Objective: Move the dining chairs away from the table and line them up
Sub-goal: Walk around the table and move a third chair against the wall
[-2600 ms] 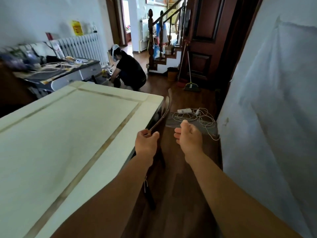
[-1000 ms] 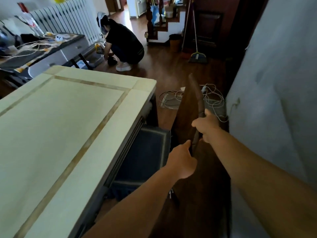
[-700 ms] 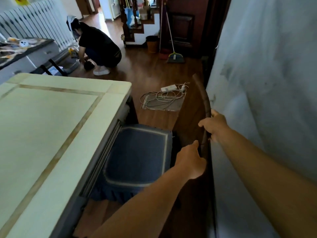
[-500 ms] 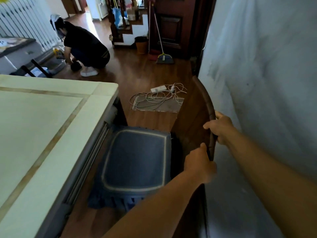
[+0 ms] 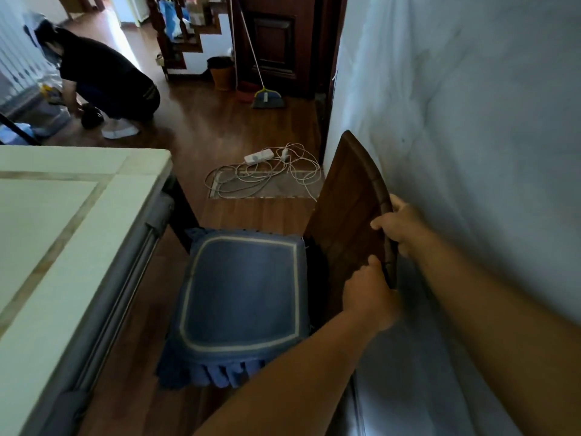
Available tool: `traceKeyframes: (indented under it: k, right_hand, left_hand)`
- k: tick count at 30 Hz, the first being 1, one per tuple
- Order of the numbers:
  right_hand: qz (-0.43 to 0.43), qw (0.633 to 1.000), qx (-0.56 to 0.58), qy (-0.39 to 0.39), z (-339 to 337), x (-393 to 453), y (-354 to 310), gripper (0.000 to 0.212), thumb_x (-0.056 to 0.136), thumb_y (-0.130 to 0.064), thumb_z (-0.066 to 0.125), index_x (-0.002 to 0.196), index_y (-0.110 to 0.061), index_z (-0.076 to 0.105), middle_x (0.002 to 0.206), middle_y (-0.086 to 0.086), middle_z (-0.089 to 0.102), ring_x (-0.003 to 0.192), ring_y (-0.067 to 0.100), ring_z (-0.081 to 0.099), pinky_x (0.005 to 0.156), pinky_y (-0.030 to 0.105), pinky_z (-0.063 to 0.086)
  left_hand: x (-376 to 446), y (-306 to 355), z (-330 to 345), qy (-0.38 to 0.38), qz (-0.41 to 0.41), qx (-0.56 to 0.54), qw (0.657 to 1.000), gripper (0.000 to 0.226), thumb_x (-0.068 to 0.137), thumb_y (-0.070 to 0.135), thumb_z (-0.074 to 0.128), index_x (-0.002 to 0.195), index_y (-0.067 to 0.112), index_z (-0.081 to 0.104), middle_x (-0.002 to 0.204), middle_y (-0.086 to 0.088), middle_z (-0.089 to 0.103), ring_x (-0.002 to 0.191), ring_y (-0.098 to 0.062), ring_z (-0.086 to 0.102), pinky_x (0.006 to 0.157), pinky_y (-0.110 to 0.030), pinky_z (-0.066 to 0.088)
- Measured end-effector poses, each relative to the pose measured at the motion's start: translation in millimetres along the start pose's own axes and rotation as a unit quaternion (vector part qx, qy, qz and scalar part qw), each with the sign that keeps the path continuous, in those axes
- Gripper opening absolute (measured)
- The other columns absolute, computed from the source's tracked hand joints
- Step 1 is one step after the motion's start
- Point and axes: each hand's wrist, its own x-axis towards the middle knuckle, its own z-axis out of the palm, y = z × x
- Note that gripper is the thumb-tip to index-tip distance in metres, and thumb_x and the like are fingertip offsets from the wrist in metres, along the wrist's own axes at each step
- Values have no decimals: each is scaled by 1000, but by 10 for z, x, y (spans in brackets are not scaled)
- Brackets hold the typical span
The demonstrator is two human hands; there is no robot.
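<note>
A dark wooden dining chair [image 5: 345,202] with a blue seat cushion [image 5: 242,287] stands between the pale dining table [image 5: 63,234] and the wall on the right. Its whole seat is out from under the table edge, and its curved backrest is close to the wall. My left hand [image 5: 367,294] grips the lower part of the backrest's top rail. My right hand [image 5: 399,226] grips the same rail a little higher, on the wall side. The chair's legs are hidden below the cushion.
A white-covered wall [image 5: 471,152] runs along the right. A power strip with tangled cables [image 5: 264,171] lies on the wooden floor beyond the chair. A person in black [image 5: 107,80] crouches at the far left. A broom [image 5: 267,99] and a bin [image 5: 221,72] stand by the stairs.
With both hands on its backrest, the chair has slid out from under the table toward the wall, so its blue seat has come fully into view. Earlier my right hand was off the chair.
</note>
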Motion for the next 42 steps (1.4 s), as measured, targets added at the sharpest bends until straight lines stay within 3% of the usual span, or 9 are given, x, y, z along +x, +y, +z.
traceKeyframes:
  k: [5,9,13,19,24,27,30,35,42]
  right_hand:
    - [-16,1000,7,-7,-23,-53,34,70,85,-1,59,145,-25,31,139,12,48,99,26,50,56,27,43]
    - [-13,999,37,1,-107,-182,142,64,87,-27,62,144,-22,32,143,13,45,115,34,52,80,41,50]
    - [-18,997,69,35,-188,-411,269,69,83,-48,61,140,-17,38,136,15,52,115,33,55,87,44,51]
    - [-46,986,132,93,-252,-990,517,48,86,-62,41,110,-23,56,121,12,60,106,29,59,94,52,49]
    - [-70,977,174,99,-234,-1687,816,62,87,-62,40,132,-21,46,125,7,56,109,25,56,95,49,46]
    - [-82,972,190,109,-180,-2163,979,47,90,-58,40,119,-23,52,117,5,58,102,23,58,85,42,48]
    - [-92,970,198,107,-104,-2754,1159,35,92,-52,40,107,-22,51,110,5,58,98,22,58,80,39,46]
    - [-90,970,195,112,-69,-3638,1350,43,93,-51,40,111,-15,57,108,11,64,101,27,61,91,46,49]
    - [-99,972,184,107,-87,-4366,1536,38,94,-51,39,102,-18,56,103,6,60,100,26,61,91,46,49]
  left_hand:
    - [42,-16,-14,-28,-6,17,999,38,83,25,60,114,13,42,108,-11,60,94,-29,59,71,-38,50]
    - [28,-71,-40,-84,-27,-68,994,84,76,35,71,142,20,21,137,-8,47,119,-26,50,87,-32,47]
    - [-155,-198,-21,-65,-21,-67,995,113,70,36,76,148,26,-5,155,-6,21,138,-28,29,101,-35,35]
    - [-615,-282,-73,-31,14,-92,995,86,78,28,70,145,29,18,147,-6,37,129,-25,42,92,-32,47]
    - [-1215,-305,-73,10,35,-76,996,78,85,27,64,147,18,18,146,-9,41,129,-25,43,84,-21,41]
    - [-1667,-371,-68,27,37,-88,995,75,86,28,62,147,17,19,145,-9,42,129,-25,44,75,-17,41]
    - [-2196,-473,-68,40,47,-71,996,73,87,29,61,147,17,21,142,-9,45,125,-25,47,85,-27,43]
    - [-2886,-535,-41,44,56,-36,997,69,88,28,58,146,14,24,140,-11,47,123,-27,49,97,-39,46]
    - [-3515,-559,13,85,58,-12,995,55,89,26,55,138,12,34,126,-12,57,104,-24,56,78,-29,41]
